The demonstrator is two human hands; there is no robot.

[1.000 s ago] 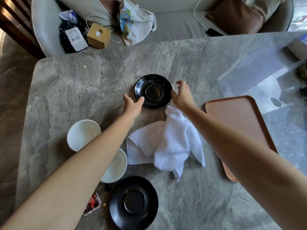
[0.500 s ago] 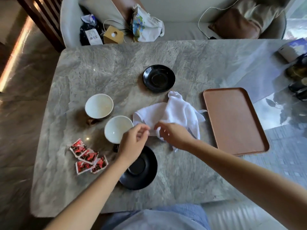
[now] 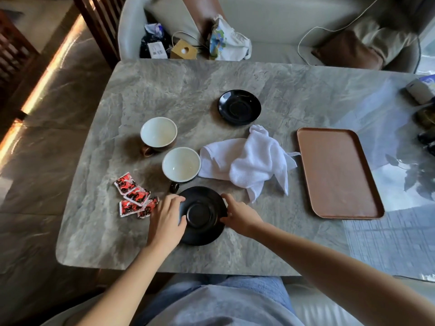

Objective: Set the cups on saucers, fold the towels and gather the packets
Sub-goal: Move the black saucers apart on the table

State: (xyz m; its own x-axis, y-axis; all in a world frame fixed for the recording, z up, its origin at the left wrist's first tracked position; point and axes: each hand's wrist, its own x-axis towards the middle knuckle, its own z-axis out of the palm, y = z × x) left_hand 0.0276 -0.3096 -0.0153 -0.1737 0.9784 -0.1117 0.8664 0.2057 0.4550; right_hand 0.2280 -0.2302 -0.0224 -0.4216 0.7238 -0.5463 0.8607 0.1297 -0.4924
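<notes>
Head view, looking down on the grey stone surface (image 3: pixel 164 85).

- Near saucer (image 3: pixel 200 215): black, flat on the surface at lower centre of the frame. Left hand (image 3: pixel 166 222) has its fingers curled over the left rim. Right hand (image 3: pixel 237 216) pinches the right rim between fingers and thumb. The two-sided hold looks meant to slide or lift it level, not to tip it.
- Near cup (image 3: pixel 181 164): white inside, upright and empty, just above the near saucer in the frame, with its dark handle pointing down toward the saucer's rim. This is probably the pair being matched, since the held saucer lies right beside it.
- Far cup (image 3: pixel 159 134): upright at left of centre, handle toward lower left, on no saucer.
- Far saucer (image 3: pixel 239 107): upper centre, bare, well apart from both cups.
- Towel (image 3: pixel 247 163): white, crumpled and unfolded at centre, its left edge touching the near cup. I cannot tell whether it is one cloth or more.
- Packets (image 3: pixel 135 200): red, in a loose overlapping scatter at lower left, just beside the left hand, not gathered.
- Tray (image 3: pixel 339 172): brown, right of centre, nothing on it. A likely collecting place, though that is a guess.

Judgement: the task is at an early stage, with no cup seated. One risk is the saucer's rim knocking the near cup's handle.
</notes>
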